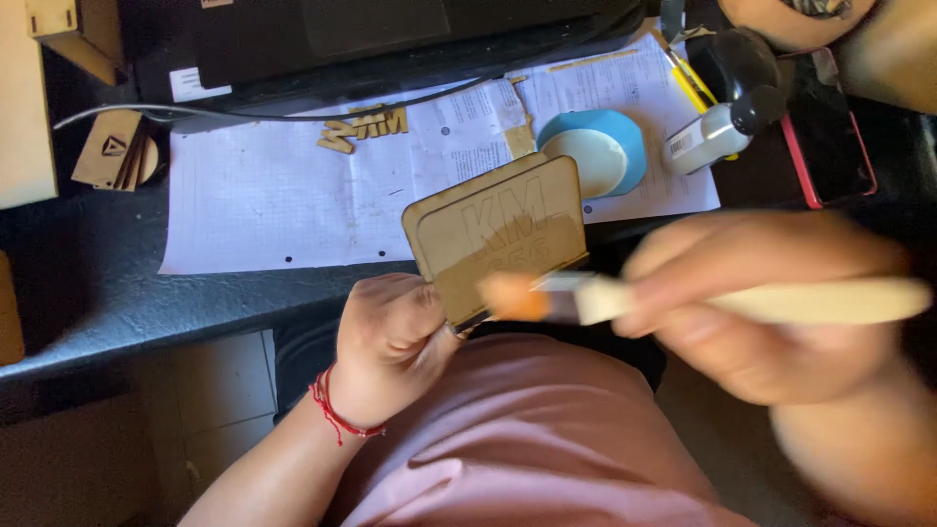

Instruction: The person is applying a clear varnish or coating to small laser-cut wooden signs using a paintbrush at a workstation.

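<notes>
- Gripping the lower corner of a wooden plaque [498,232], the left hand [390,342] holds it upright above the lap, just off the counter [88,283] edge.
- Right hand [771,312], blurred, is clenched around a brush [683,301]; its bristles meet the plaque's lower edge.
- Plaque face bears engraved characters.
- Paper sheets [293,195] cover the counter; on them lie a blue tape roll [597,151], a small bottle [717,132] and wooden letters [363,129].
- Red-edged phone [830,132] lies to the right.
</notes>
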